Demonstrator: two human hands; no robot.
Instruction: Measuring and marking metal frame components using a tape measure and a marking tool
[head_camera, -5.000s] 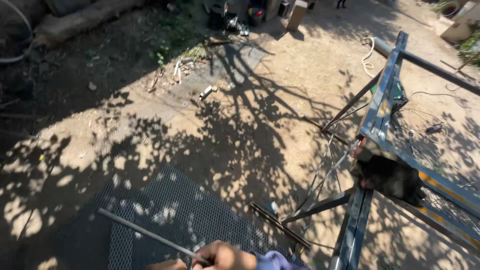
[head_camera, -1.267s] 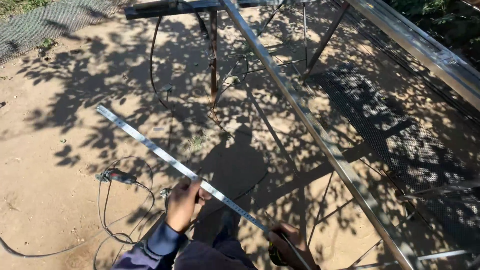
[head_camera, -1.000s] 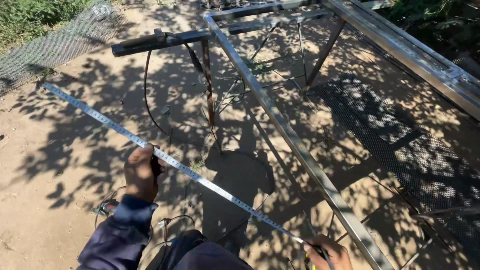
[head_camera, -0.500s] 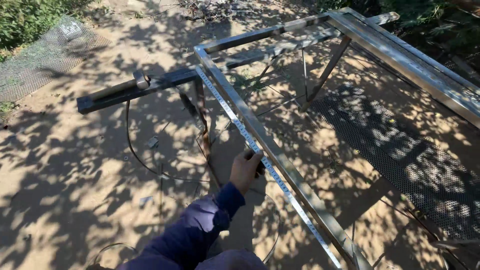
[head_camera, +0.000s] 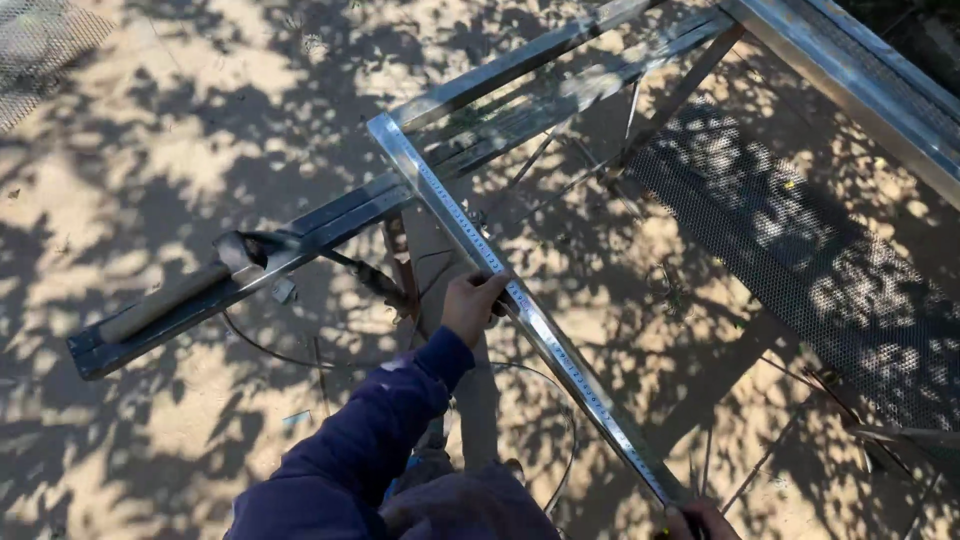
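Two hands hold a long metal ruler laid along a steel frame rail. Nearest, the right hand shows only partly at the ruler's near end, its grip impossible to tell. Farther on, the left hand pinches the ruler's middle. Beyond, a hammer rests on a dark beam.

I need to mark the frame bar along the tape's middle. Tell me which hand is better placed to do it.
Probably the left hand: it presses the measuring tape onto the metal frame bar at mid-length. The right hand sits at the tape's near end, barely in view.
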